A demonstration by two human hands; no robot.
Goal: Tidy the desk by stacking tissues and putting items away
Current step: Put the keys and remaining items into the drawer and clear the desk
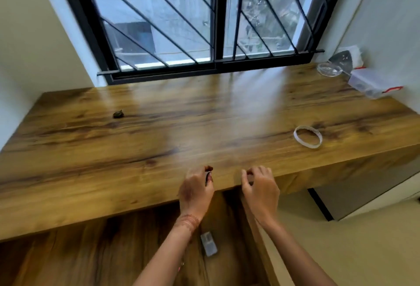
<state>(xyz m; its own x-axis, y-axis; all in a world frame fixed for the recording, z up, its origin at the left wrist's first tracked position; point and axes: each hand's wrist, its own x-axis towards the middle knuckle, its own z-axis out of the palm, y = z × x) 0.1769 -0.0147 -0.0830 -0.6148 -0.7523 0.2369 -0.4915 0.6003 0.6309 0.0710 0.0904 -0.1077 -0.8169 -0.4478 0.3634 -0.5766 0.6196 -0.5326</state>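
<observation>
So this is a wooden worktop running under a barred window; both hands sit at its front edge, roughly in the middle, near each other but not touching. The left hand has its fingers curled in tight with the tips together right over the edge; there might be some tiny pale bit pinched in there, but it's too blurry, so I honestly can't tell whether it's gripping anything. Same with the right hand; its fingers are bent over the lip of the worktop, and I can't tell if they're holding something or just curled.

Stuff lying around: a white band lies flat in a loop on the right side, well apart from the hands; a small dark thing sits alone on the left half, too small to say what it is. In the far right corner by the wall there's a clear box with red clips; just beside it, toward the window, is a glass dish; behind that a dark triangular thing leans at the wall.

Below the front edge there's a lower wooden surface; a small grey rectangular thing lies on it between the two forearms, just beside the left wrist.
</observation>
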